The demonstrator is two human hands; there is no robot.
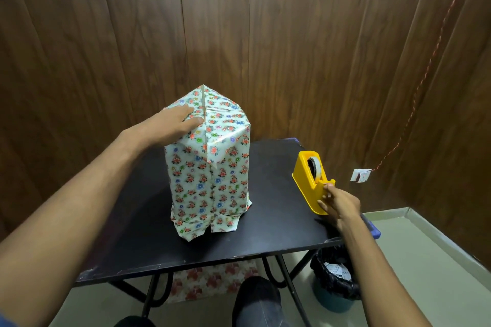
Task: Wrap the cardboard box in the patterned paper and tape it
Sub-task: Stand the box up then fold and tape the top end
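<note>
Two hands work: the right hand [335, 203] pinches at the yellow tape dispenser [313, 182]; the left hand [174, 121] presses flat on the upright, mostly wrapped box [210, 167] mid-table. Its top and bottom flaps seemingly remain untaped.

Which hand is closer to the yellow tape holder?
The right hand. It touches the near end of the tape holder. The left hand is far off, pressing flat on top of the wrapped box.

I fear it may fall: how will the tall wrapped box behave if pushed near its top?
The wrapped box stands tall and narrow, so it probably tips easily. Its glossy paper looks slippery. The left hand pressing on top likely steadies it.
</note>
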